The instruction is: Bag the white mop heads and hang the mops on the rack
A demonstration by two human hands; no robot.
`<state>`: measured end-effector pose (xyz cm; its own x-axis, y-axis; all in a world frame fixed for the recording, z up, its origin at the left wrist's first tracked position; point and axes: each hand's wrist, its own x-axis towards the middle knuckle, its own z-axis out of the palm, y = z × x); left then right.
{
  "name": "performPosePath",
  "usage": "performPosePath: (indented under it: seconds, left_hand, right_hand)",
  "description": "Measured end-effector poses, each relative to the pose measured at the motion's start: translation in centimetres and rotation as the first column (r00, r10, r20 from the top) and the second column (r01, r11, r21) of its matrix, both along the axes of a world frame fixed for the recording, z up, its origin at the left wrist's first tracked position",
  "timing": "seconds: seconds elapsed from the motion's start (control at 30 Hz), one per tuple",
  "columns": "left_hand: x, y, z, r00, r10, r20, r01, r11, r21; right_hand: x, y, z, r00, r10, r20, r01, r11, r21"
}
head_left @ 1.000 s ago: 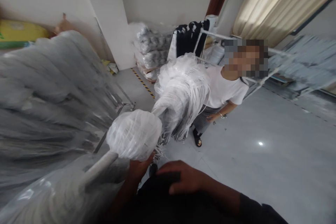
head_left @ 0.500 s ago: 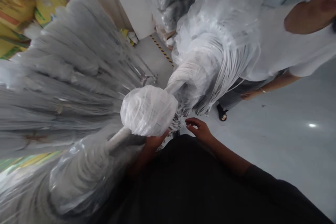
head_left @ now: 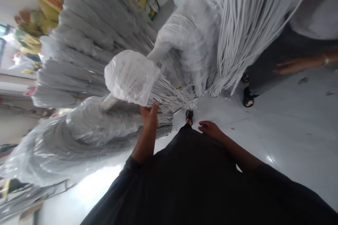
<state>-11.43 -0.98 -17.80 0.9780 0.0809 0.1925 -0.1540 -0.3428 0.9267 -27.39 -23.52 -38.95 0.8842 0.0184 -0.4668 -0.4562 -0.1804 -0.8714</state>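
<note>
- Two hands show in the head view, both the wearer's own.
- Left hand (head_left: 149, 116) reaches up, fingers against the underside of a plastic-wrapped bundle (head_left: 130, 76) of white cords on a pole (head_left: 108, 101); how tightly it grips I cannot tell.
- Right hand (head_left: 210, 129) hangs loosely open, holding nothing, above the floor (head_left: 290, 126).
- Another bundle (head_left: 232, 24) hangs just beyond; a co-worker's hand (head_left: 287, 66) shows at right.

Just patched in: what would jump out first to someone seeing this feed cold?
The plastic-wrapped bundle of white cords at centre, with the left hand pressed against its underside. Above right hangs a bigger sheaf of white cords; grey wrapped bundles fill the left. The right hand hovers empty, and another person's arm shows at far right.
</note>
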Motion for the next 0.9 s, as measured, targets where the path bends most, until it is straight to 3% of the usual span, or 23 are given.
performPosePath:
  seconds: [0.1, 0.17, 0.33, 0.57, 0.9]
  left_hand:
    - [-2.0, -0.2, 0.3, 0.999, -0.012, 0.049, 0.018, 0.993, -0.119]
    - [-2.3, -0.2, 0.7, 0.999, -0.044, 0.029, 0.047, 0.991, -0.128]
    - [0.0, -1.8, 1.3, 0.996, -0.034, 0.085, 0.04, 0.996, -0.074]
    - [1.7, -3.4, 1.0, 0.978, 0.003, 0.209, 0.013, 0.997, -0.073]
    - [1.8, -0.3, 0.2, 0.978, 0.059, 0.201, -0.066, 0.997, 0.031]
  right_hand:
    - [-1.8, 0.3, -2.1, 1.0, 0.001, -0.004, -0.001, 1.0, -0.021]
    - [-2.9, 0.6, -3.2, 1.0, 0.01, -0.006, -0.01, 1.0, -0.024]
    - [-4.6, 1.1, -4.7, 0.999, 0.05, -0.001, -0.05, 0.998, -0.023]
    - [-4.9, -0.5, -5.4, 0.998, 0.057, 0.005, -0.056, 0.997, -0.062]
    - [-4.1, -2.7, -5.2, 0.995, 0.088, 0.042, -0.077, 0.972, -0.223]
